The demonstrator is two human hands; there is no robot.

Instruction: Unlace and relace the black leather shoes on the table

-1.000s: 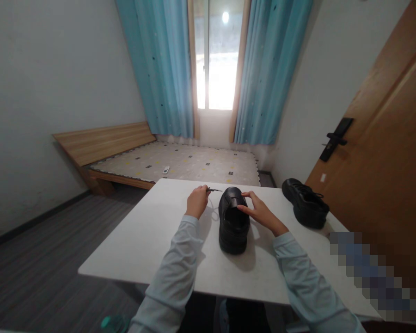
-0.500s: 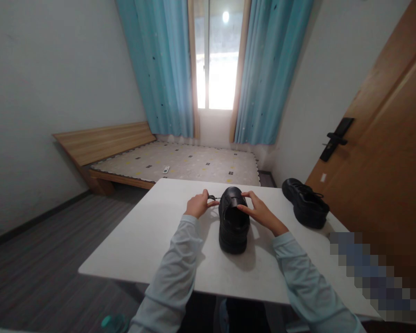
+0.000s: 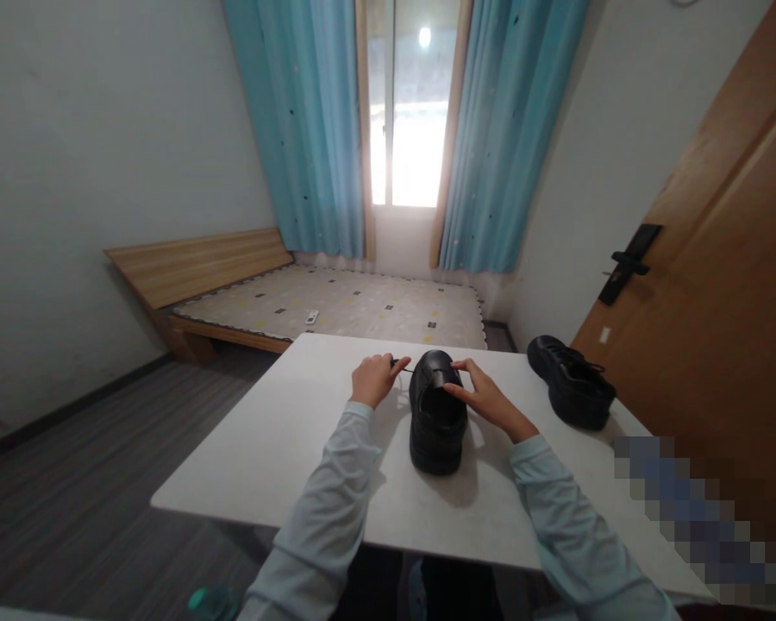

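Black shoe [image 3: 435, 414], white table [image 3: 284, 440], blue curtains [image 3: 310, 129], pale blue sleeves [image 3: 336, 509].

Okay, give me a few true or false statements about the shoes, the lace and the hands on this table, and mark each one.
1. The left hand pinches a thin black lace beside the black shoe. True.
2. The right hand lies flat on the white table, away from the shoe. False: its fingers touch the shoe's upper at the right side.
3. A second black shoe stands near the table's right edge. True.
4. The second shoe is stacked on the first. False: the two stand apart on the table.
5. The shoe between the hands lies tipped on its side. False: it stands upright on its sole.
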